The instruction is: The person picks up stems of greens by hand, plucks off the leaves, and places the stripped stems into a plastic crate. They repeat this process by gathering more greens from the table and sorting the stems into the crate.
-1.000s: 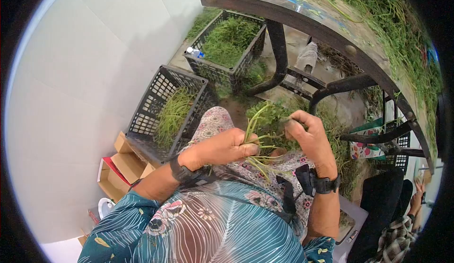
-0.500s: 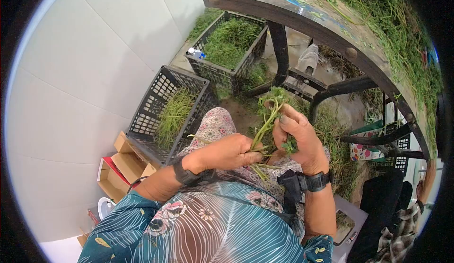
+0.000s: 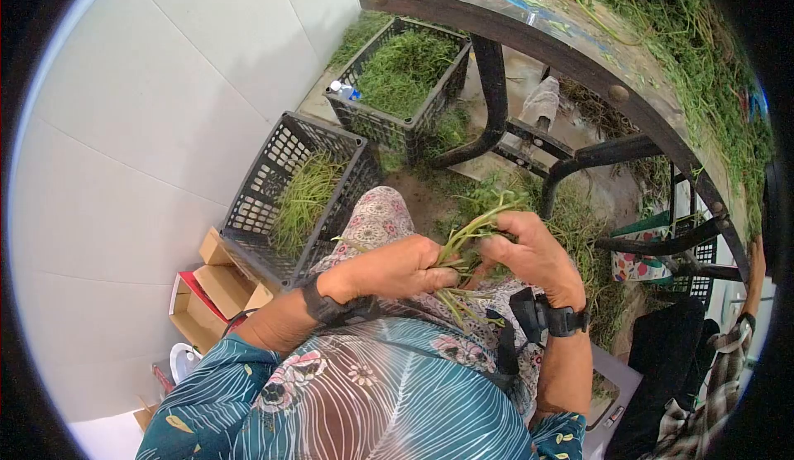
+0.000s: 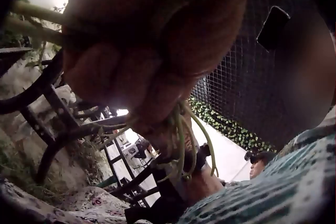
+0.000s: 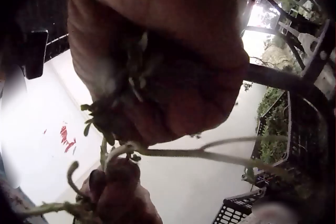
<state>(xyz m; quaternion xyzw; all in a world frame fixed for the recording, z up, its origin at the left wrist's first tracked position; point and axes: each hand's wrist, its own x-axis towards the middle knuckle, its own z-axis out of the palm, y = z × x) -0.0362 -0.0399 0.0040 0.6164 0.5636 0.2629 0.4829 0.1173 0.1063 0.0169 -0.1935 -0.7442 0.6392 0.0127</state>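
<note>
My left hand (image 3: pixel 401 265) grips a small bunch of green plant stems (image 3: pixel 467 232) above my lap. Cut-looking stem ends poke out below the fist; in the left wrist view several thin stems (image 4: pixel 181 140) dangle from it. My right hand (image 3: pixel 538 253) is close beside it, fingers curled in at the upper part of the bunch. Seen from the right wrist, small green leaves (image 5: pixel 139 71) are caught inside these curled fingers, and a forked stem (image 5: pixel 202 153) runs just under them. The left fingertips (image 5: pixel 123 176) show directly below.
A black crate (image 3: pixel 240 212) with pale stems (image 3: pixel 310 203) stands at my left; behind it another crate (image 3: pixel 405 125) holds leafy greens. Leaves litter the floor. A table (image 3: pixel 496 17) heaped with greens (image 3: pixel 653 21) curves overhead at right, its black legs (image 3: pixel 488 104) below. Cardboard boxes (image 3: pixel 223 290) lie left.
My right hand was apart from the bunch, came in to its leafy top, and now curls its fingers there. The stems have tipped to the right. My left hand keeps its grip.
</note>
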